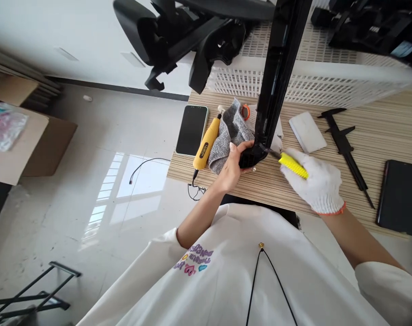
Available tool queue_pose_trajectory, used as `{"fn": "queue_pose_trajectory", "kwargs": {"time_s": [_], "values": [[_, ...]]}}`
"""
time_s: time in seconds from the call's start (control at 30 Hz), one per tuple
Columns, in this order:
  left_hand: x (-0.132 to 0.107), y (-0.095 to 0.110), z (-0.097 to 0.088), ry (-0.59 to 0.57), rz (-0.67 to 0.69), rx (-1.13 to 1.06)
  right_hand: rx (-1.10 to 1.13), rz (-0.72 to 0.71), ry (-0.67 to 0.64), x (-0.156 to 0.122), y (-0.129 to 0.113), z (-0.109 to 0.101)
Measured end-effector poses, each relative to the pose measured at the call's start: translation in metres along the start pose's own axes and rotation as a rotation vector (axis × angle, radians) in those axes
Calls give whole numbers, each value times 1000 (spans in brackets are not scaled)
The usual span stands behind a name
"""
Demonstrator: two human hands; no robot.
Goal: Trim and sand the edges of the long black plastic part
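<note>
A long, glossy black plastic part [275, 86] stands slanted over the table, its lower end near the table's front. My bare left hand [230, 170] is closed around that lower end, thumb on top. My right hand [316, 181], in a white knit glove with an orange cuff edge, grips a hand tool with a ribbed yellow handle [293, 165]. The tool's dark shaft reaches to the part's lower end; its tip is too small to make out. Just left of the part lies a crumpled grey cloth [231, 131], with a yellow corded pen-like power tool [206, 144] beside it.
On the wood-grain table [260, 183] lie a phone [192, 130], a white block [307, 131], a black caliper [345, 145] and a dark tablet-like device [401, 194]. Behind stands a white mesh basket [314, 88] with black parts. More black plastic parts [192, 40] jut out at upper left.
</note>
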State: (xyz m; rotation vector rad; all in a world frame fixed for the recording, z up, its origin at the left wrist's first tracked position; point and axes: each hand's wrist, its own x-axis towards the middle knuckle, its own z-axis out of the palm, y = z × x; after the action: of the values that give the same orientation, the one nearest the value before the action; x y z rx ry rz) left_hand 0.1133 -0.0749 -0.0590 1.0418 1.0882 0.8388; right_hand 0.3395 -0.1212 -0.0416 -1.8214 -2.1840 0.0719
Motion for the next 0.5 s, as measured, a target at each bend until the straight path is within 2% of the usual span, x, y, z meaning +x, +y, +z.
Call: {"fn": "queue_pose_trajectory", "kwargs": {"time_s": [0.13, 0.23, 0.3, 0.43, 0.5], "values": [[-2, -1, 0, -50, 28, 3, 12, -6, -20, 0, -2, 2], [-5, 1, 1, -25, 52, 42, 14, 17, 21, 0, -4, 2], [-6, 2, 2, -11, 71, 59, 5, -27, -4, -1, -5, 2], [-5, 2, 2, -12, 86, 51, 10, 39, -7, -2, -6, 2], [-5, 2, 2, -10, 86, 68, 20, 11, -16, -2, -6, 3]]}}
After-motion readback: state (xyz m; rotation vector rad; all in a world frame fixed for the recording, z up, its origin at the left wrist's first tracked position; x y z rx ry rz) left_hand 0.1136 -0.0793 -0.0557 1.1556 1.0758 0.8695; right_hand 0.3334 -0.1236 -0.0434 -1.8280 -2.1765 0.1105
